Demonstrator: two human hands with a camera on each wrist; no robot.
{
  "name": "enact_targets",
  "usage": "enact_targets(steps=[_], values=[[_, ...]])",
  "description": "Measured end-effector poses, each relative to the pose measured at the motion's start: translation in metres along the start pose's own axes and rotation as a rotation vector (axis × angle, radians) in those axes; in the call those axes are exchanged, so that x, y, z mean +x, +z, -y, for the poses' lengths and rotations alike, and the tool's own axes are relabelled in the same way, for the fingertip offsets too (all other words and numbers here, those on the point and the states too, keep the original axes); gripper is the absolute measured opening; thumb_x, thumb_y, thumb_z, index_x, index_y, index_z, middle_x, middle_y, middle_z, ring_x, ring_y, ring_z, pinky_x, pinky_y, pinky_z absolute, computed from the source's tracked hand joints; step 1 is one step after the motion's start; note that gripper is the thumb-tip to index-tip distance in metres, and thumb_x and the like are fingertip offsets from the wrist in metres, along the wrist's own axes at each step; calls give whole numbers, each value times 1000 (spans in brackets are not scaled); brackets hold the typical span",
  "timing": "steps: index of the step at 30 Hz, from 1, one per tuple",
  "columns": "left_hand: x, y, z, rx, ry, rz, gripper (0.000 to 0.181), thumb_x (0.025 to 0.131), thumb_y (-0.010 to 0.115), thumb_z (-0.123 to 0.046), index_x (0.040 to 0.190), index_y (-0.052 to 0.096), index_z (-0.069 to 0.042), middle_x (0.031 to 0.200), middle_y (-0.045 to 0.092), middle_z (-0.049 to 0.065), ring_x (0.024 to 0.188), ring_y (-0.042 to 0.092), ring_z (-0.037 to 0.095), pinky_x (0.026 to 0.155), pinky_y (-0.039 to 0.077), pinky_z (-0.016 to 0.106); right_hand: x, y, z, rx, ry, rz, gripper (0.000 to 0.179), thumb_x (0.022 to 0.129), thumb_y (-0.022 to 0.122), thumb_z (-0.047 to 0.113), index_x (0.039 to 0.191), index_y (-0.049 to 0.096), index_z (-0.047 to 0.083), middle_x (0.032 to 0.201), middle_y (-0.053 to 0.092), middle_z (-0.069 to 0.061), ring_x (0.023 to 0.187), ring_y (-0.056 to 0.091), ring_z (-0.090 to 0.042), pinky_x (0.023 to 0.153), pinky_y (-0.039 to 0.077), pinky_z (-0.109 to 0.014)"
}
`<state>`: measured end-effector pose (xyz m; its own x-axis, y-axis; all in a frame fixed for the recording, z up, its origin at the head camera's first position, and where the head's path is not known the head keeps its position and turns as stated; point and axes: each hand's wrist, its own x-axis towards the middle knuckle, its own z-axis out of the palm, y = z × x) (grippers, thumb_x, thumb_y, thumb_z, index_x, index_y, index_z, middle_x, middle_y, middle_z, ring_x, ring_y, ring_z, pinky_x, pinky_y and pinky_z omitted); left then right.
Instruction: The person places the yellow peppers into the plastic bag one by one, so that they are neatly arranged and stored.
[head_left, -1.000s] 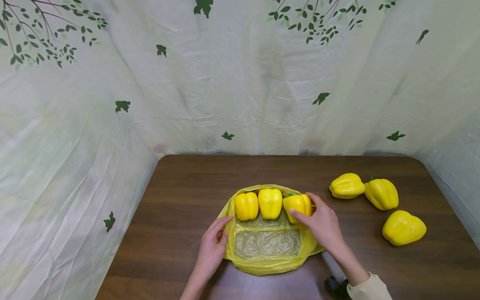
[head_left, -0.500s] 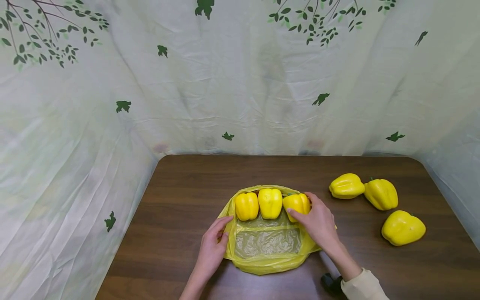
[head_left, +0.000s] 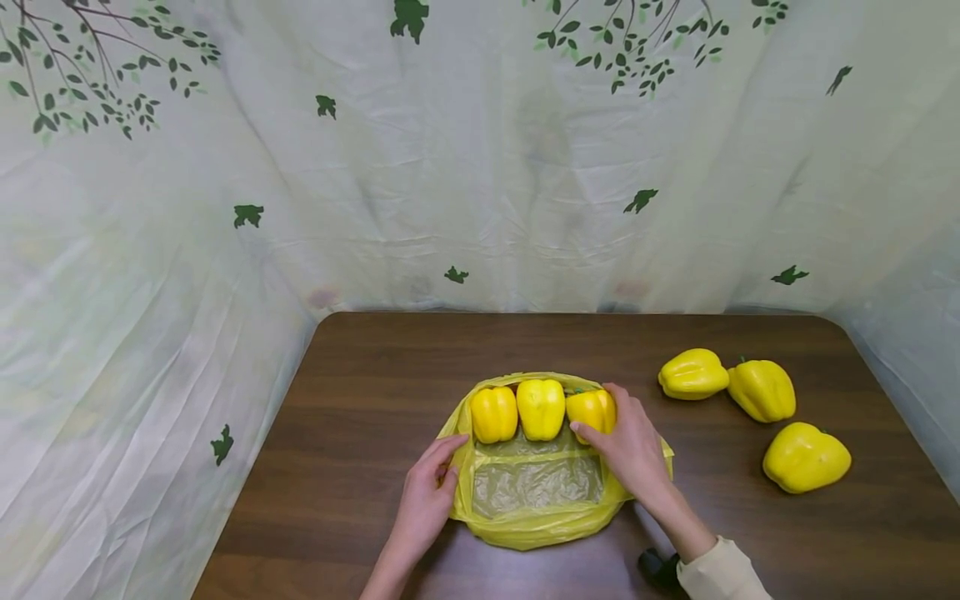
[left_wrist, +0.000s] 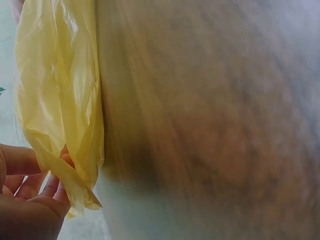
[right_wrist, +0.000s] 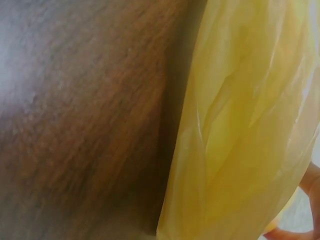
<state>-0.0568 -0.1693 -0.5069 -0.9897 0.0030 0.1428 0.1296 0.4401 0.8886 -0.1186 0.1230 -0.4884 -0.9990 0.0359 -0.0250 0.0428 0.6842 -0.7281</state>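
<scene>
A thin yellow plastic bag (head_left: 536, 527) lies spread with its mouth facing up in the head view. Along its far side two yellow bell peppers, a left one (head_left: 494, 414) and a middle one (head_left: 541, 409), sit side by side. My right hand (head_left: 636, 446) grips a third bell pepper (head_left: 590, 412) at the right of that row, thumb in front and fingers behind. At the bag's left edge, my left hand (head_left: 427, 500) pinches the plastic. The left wrist view has its fingers around a fold of the bag (left_wrist: 60, 90). Bag film (right_wrist: 240, 130) covers most of the right hand in the right wrist view.
On the right of the brown wooden table (head_left: 360, 367) lie three more yellow peppers: one at the back (head_left: 693, 374), one beside it (head_left: 761, 391) and one nearer (head_left: 807, 457). A small black object (head_left: 660, 571) shows by the right sleeve. A leaf-print curtain (head_left: 480, 167) hangs behind.
My right hand has shifted slightly left with the pepper, bringing it closer to the middle one. The left hand stays at the bag's edge.
</scene>
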Motion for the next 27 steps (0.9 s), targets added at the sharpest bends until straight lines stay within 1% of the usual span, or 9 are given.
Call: enact_targets(steps=[5, 8, 12, 15, 20, 24, 27], values=[[-1, 0, 1, -4, -11, -7, 47, 86, 57, 17, 124, 67, -8, 124, 62, -4, 105, 58, 17, 82, 50, 27, -2, -1, 1, -9, 5, 13, 80, 84, 76, 43, 145, 40, 6, 133, 49, -22, 110, 52, -36, 89, 44, -53], [-1, 0, 2, -5, -15, -8, 47, 86, 56, 17, 124, 67, -8, 124, 62, -3, 106, 58, 17, 82, 50, 27, -4, -3, 2, 2, 10, 33, 79, 84, 76, 36, 147, 39, 6, 136, 45, -23, 114, 51, -36, 92, 43, -54], [-2, 0, 3, -6, 1, -10, 48, 85, 56, 19, 125, 66, -6, 124, 62, 0, 105, 58, 20, 82, 51, 28, -6, -4, 3, 23, 7, 50, 78, 83, 75, 26, 148, 37, 6, 139, 42, -22, 116, 50, -36, 94, 43, -54], [-1, 0, 2, -5, 7, -13, 48, 85, 56, 20, 125, 66, -6, 124, 62, 0, 104, 59, 20, 81, 51, 27, -7, -5, 3, 29, 0, 39, 76, 83, 75, 24, 147, 39, 6, 140, 42, -22, 117, 50, -36, 95, 42, -54], [-1, 0, 2, -3, -2, -15, 48, 85, 56, 19, 124, 67, -7, 124, 62, -2, 104, 58, 19, 81, 50, 26, -9, -4, 3, 22, -13, 2, 72, 84, 76, 23, 146, 43, 7, 137, 45, -21, 116, 51, -37, 94, 43, -54], [-1, 0, 2, 2, 25, -19, 49, 84, 56, 20, 124, 67, -6, 124, 63, 1, 103, 59, 20, 79, 51, 26, -9, -4, 2, 18, -17, -19, 71, 84, 77, 24, 145, 44, 8, 136, 45, -20, 115, 51, -36, 93, 43, -53], [0, 1, 3, 5, 41, -26, 49, 84, 55, 21, 124, 67, -5, 124, 63, 1, 103, 59, 21, 78, 51, 26, -9, -3, 2, 22, -15, -20, 71, 85, 77, 24, 145, 43, 8, 136, 45, -20, 115, 51, -35, 93, 43, -53]])
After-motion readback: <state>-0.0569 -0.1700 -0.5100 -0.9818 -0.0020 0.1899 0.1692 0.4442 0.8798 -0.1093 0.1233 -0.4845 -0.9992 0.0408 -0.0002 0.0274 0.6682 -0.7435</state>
